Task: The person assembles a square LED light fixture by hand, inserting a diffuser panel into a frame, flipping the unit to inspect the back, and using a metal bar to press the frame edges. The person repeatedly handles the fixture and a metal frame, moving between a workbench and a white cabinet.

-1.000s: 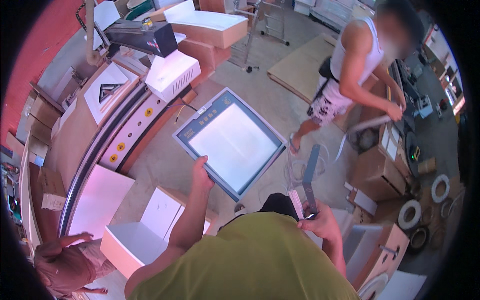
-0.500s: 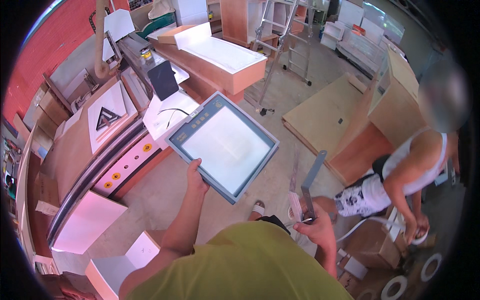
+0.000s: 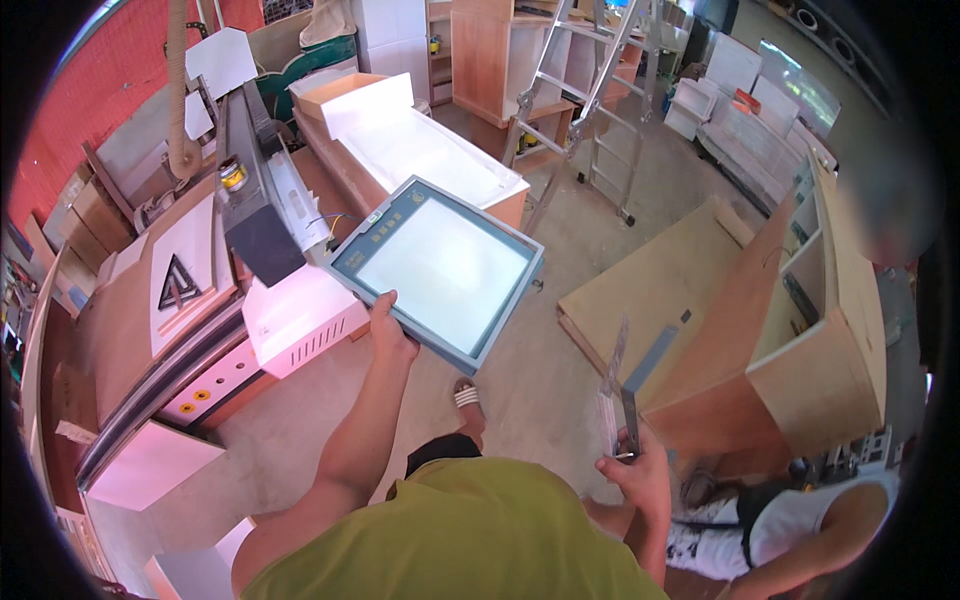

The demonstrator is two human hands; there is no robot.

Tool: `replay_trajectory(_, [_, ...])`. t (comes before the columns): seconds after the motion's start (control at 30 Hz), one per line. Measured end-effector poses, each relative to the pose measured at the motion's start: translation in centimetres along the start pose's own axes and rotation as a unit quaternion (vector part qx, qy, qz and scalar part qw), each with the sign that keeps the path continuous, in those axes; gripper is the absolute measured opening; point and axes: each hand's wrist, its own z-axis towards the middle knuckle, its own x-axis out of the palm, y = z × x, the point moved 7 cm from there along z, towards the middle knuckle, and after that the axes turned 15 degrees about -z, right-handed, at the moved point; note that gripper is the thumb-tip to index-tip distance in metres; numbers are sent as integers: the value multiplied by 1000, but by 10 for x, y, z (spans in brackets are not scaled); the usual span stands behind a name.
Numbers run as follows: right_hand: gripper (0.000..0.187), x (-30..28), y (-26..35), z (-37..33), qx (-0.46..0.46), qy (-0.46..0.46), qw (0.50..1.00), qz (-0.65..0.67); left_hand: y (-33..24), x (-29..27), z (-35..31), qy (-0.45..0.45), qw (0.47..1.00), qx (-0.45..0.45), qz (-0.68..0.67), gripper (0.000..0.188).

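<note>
My left hand (image 3: 392, 332) is closed on the near left edge of a square panel (image 3: 440, 270) with a blue-grey border, a pale glossy face and small marks along one side. The thumb lies on its border. Thin wires (image 3: 335, 218) show beside its left corner; whether they join it is unclear. In my right hand (image 3: 640, 470) are a bent grey metal strip (image 3: 652, 358) and a narrow, pale, streaked strip (image 3: 608, 405), both pointing up and away. My fingers wrap round their lower ends. A small white-tipped thing pokes out by the thumb, too small to name.
A long machine (image 3: 215, 385) with yellow round parts stands at left, a can (image 3: 232, 174) on top. Ahead are a white-topped wooden unit (image 3: 430, 160) and a stepladder (image 3: 575, 115). At right, a wooden cabinet (image 3: 815, 375) stands near a bent-over co-worker (image 3: 800, 530).
My view has shifted forward, bringing the ladder and cabinet nearer. The panel sits slightly higher in view, still in my left hand. The co-worker now appears lower at the right edge.
</note>
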Motion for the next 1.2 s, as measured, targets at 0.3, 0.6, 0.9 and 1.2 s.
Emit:
replay_trajectory(0.3, [40,-19,14,203,55,-24,995,-86,60,18,237,3,995,79,-59,60])
replay_trajectory(0.6, [35,-27,52,404,-28,42,997,-58,87,70,326,-69,983,156,-61,55])
replay_trajectory(0.9, [34,27,136,627,-144,241,956,-89,118,43,371,-130,961,214,-118,55])
replay_trajectory(1.2, [45,86,239,781,-335,311,839,-296,160,48,349,-239,896,315,-200,52])
